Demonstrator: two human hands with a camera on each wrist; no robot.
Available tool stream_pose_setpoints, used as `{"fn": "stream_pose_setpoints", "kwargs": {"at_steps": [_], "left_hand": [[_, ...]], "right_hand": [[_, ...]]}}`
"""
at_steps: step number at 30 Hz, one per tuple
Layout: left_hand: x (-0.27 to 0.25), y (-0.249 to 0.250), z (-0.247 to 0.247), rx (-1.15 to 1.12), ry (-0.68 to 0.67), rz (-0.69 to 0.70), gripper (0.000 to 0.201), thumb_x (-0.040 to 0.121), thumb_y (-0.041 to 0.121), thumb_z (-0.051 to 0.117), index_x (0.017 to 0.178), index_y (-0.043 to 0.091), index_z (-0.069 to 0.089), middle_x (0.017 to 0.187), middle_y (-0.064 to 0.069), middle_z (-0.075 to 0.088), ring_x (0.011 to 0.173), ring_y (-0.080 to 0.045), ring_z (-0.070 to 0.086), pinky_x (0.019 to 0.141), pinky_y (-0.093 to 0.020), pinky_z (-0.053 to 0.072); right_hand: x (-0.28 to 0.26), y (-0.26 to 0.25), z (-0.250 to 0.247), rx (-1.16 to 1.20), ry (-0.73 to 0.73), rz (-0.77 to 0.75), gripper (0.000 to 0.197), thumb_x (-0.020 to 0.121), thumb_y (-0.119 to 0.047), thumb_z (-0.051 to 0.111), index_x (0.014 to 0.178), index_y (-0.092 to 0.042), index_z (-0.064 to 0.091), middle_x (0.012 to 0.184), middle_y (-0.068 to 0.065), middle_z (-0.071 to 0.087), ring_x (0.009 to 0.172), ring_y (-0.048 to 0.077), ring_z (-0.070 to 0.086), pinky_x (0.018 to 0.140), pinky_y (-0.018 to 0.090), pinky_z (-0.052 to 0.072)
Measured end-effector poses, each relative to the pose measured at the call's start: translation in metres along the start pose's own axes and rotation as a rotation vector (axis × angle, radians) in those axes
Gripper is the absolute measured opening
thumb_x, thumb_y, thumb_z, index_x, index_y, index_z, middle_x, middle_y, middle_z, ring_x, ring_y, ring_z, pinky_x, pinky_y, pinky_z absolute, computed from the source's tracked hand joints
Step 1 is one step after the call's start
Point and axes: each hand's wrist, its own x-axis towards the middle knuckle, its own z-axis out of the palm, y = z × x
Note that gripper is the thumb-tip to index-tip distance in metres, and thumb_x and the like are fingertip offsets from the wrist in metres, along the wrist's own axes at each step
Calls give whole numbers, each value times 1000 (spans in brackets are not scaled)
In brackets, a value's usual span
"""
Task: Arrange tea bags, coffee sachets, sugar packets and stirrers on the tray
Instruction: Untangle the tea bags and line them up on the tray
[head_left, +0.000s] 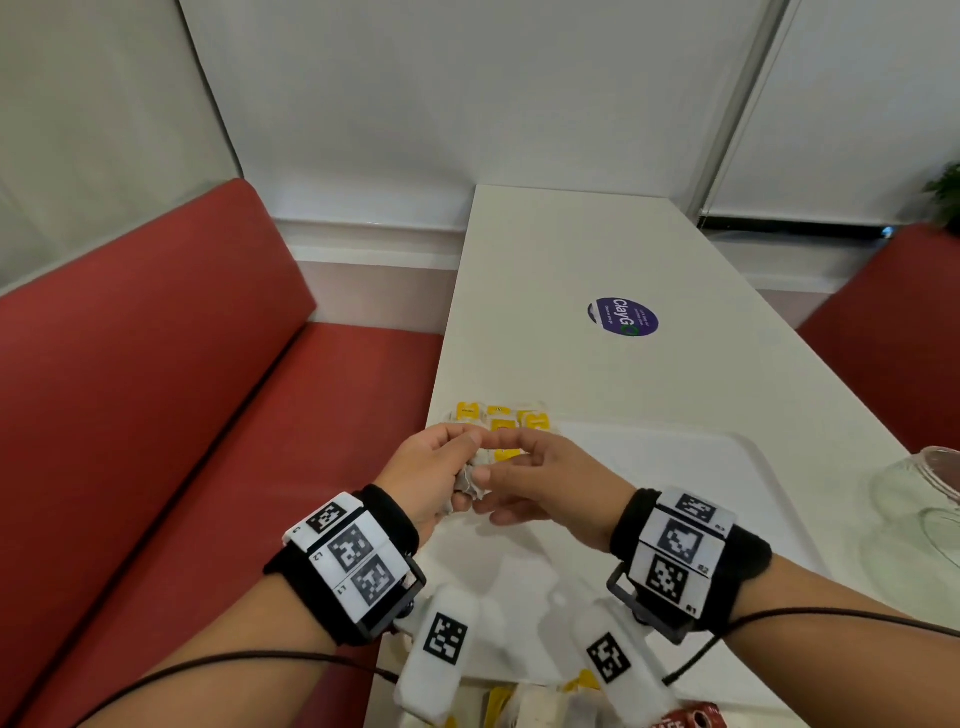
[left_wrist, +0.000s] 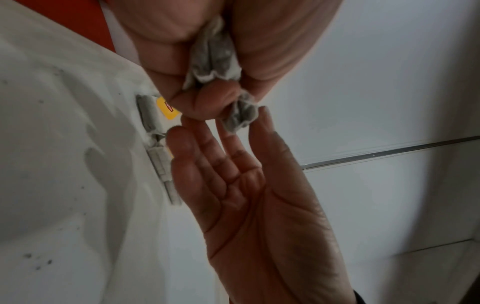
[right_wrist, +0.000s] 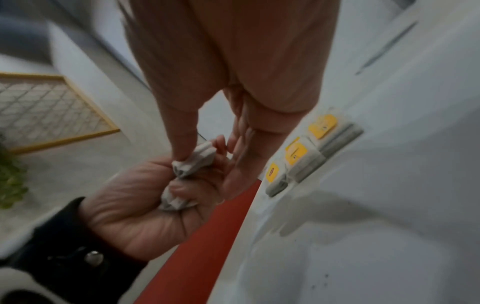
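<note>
Tea bags (head_left: 470, 480) sit bunched in your left hand (head_left: 427, 475), its fingers curled round the crumpled paper so that only the ends poke out above the tray's near-left part. In the left wrist view the same bunch (left_wrist: 217, 55) shows grey and creased between thumb and fingers. Your right hand (head_left: 535, 480) meets it from the other side: the fingers are nearly straight, and the thumb tip and a fingertip touch the bunch. Whether they actually pinch a bag is hard to say, since the right wrist view is blurred there.

More tea bags with yellow tags (head_left: 501, 421) lie in a row at the far-left corner of the white tray (head_left: 675, 467), just beyond your knuckles; the right wrist view shows three yellow tags (right_wrist: 296, 153) side by side on them. Your tray rests on the white table (head_left: 571, 260), beside the red bench seat (head_left: 156, 389). A clear glass jar (head_left: 924, 499) stands at the right edge.
</note>
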Motion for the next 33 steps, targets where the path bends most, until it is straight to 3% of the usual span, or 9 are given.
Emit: {"fn": "stream_pose_setpoints", "kwargs": {"at_steps": [5, 10, 14, 17, 20, 22, 25, 29, 33], "left_hand": [[0, -2, 5, 95, 7, 6, 14, 95, 22, 52, 91, 13, 62, 88, -6, 58, 60, -16, 51, 39, -21, 37], [-5, 3, 5, -29, -24, -194, 32, 92, 43, 51, 98, 13, 62, 76, -3, 63, 58, -17, 53, 40, -20, 36], [-5, 3, 4, -70, -52, -224, 18, 89, 20, 53, 98, 10, 66, 84, -7, 63, 51, -11, 44, 34, -16, 29], [-5, 2, 6, -24, -45, -134, 9, 88, 9, 59, 95, 12, 64, 78, -2, 56, 52, -8, 40, 34, -14, 27], [-5, 2, 6, 58, -34, -58, 8, 87, 7, 62, 93, 11, 66, 75, -3, 54, 48, -7, 39, 33, -15, 27], [-4, 3, 3, 140, -28, -17, 9, 85, 9, 65, 94, 11, 66, 74, -3, 54, 45, -6, 40, 33, -15, 27], [-5, 2, 1, 202, -20, 15, 8, 84, 8, 67, 91, 12, 66, 69, -1, 55, 46, -7, 39, 33, -15, 27], [-6, 1, -4, 199, -21, 14, 12, 82, 2, 67, 86, 13, 64, 66, -1, 55, 42, -5, 39, 32, -15, 26], [-4, 2, -12, 190, 61, 29, 13, 84, 9, 66, 96, 13, 62, 72, -1, 55, 48, -7, 42, 36, -18, 30]], "right_hand": [[-4, 3, -10, 63, 54, 12, 40, 83, 1, 68, 120, -7, 56, 60, -2, 60, 64, 15, 66, 64, 25, 57], [-8, -6, -21, 94, 86, 11, 32, 85, 2, 64, 114, -12, 62, 83, 8, 66, 72, 20, 68, 67, 26, 58], [-9, -7, -25, 107, 113, -18, 28, 85, 4, 62, 107, -14, 64, 89, 11, 64, 70, 18, 69, 68, 25, 59], [-8, -3, -25, 68, 108, -22, 33, 84, 3, 64, 114, -12, 61, 77, 8, 64, 70, 20, 69, 66, 26, 58], [-9, -3, -25, -83, 70, -38, 34, 85, -12, 68, 118, -18, 62, 82, 2, 69, 77, 16, 67, 76, 28, 53], [-7, -5, -24, -207, 93, -76, 25, 87, -26, 67, 112, -22, 68, 93, 1, 72, 80, 8, 64, 77, 24, 50], [0, -8, -24, -329, 181, -170, 17, 85, -25, 70, 99, -16, 74, 83, -5, 71, 70, 0, 60, 70, 17, 47], [10, -14, -23, -544, 179, -194, 3, 78, -22, 77, 79, -21, 74, 71, -5, 70, 60, -4, 58, 65, 13, 48], [21, -17, -20, -645, 186, -149, 14, 77, -22, 77, 67, -27, 69, 65, -1, 65, 54, 4, 51, 59, 17, 43]]}}
